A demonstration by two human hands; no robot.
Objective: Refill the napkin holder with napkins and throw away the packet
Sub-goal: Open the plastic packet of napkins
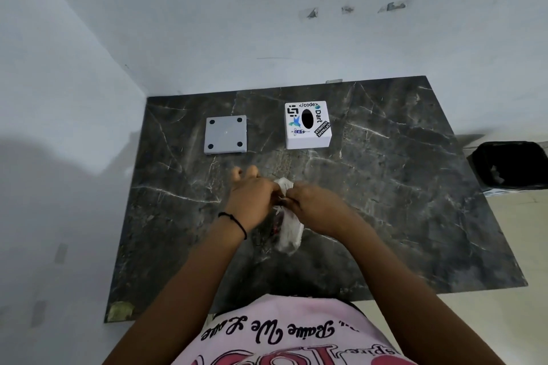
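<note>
Dark marble table [385,187] in a corner of pale walls [207,24], black bin [510,166] on light floor [527,231] beside it.

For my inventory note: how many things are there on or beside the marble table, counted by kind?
Napkin holder box with stickers: 1
Grey base plate, feet upward: 1
Napkin packet, held in both hands: 1
Black bin beside table: 1
Total: 4

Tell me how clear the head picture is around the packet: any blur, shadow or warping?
Head view: clear plastic napkin packet and both hands slightly soft; dark marble table edges bow from wide-angle; broad shadow on left wall; stickered white holder sharp.
</note>
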